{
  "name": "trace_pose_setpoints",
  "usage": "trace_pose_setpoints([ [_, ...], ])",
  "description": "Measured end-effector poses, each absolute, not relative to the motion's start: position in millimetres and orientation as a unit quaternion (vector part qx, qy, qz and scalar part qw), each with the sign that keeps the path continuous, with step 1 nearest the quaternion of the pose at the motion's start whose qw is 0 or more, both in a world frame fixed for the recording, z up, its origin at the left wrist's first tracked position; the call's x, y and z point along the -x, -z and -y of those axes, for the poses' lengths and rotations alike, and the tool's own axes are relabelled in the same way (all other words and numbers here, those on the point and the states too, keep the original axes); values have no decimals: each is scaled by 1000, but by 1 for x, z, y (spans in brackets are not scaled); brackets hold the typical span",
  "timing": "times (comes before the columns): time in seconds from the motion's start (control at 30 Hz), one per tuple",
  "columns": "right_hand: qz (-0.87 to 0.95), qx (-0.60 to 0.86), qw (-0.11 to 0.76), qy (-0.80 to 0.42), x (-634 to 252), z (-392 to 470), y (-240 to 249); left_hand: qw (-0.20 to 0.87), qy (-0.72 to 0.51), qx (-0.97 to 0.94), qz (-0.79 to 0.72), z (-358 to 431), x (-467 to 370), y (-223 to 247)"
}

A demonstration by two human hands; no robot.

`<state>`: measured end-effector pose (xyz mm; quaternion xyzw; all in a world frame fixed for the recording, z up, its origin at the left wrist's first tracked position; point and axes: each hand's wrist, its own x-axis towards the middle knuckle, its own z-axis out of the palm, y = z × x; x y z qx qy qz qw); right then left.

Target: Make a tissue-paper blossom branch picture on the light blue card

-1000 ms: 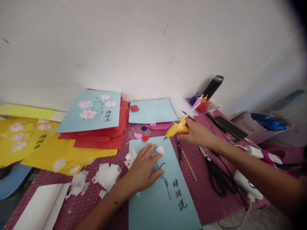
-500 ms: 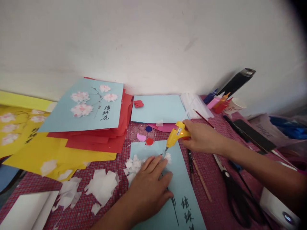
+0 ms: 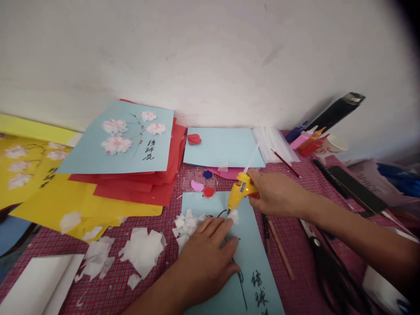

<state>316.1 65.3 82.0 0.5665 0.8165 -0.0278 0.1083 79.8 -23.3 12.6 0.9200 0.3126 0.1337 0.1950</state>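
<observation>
A yellow glue gun (image 3: 240, 191) with a white glue stick in its back is gripped by my right hand (image 3: 275, 192). Its dark tip points down at the light blue sheet (image 3: 259, 249), close beside a small white paper blossom (image 3: 234, 216). My left hand (image 3: 210, 256) lies flat on the sheet with fingers spread, covering part of the drawn black branch. Left of its fingertips sits a bigger white paper cluster (image 3: 187, 224). Black brush characters (image 3: 259, 286) run down the sheet's lower right.
Scissors (image 3: 328, 267), pencils (image 3: 280, 249), a phone (image 3: 357, 189) and paint bottles (image 3: 308, 141) lie at the right. A paint palette (image 3: 197, 185) is behind the sheet. White scraps (image 3: 143, 251) and a stack topped by a finished flower picture (image 3: 151, 164) are at the left.
The glue gun has tilted more upright and its tip has come down nearer the sheet by the small blossom. My left hand stays in place; the whole view has shifted slightly.
</observation>
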Motion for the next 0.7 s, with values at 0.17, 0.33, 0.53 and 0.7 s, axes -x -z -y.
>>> trace_pose_setpoints([
  [0.17,-815,-567,120,13,-315,-64,-80,193,-134,-920,-314,23,-81,-13],
  [0.33,-820,-560,121,8,-315,-64,-77,192,-123,-923,-311,23,-80,-13],
  [0.53,-825,-553,119,-7,-316,-63,-76,194,-129,-921,-314,24,-80,-14],
  [0.7,-828,-547,124,-21,-318,-62,-77,199,-141,-919,-309,24,-80,-12],
])
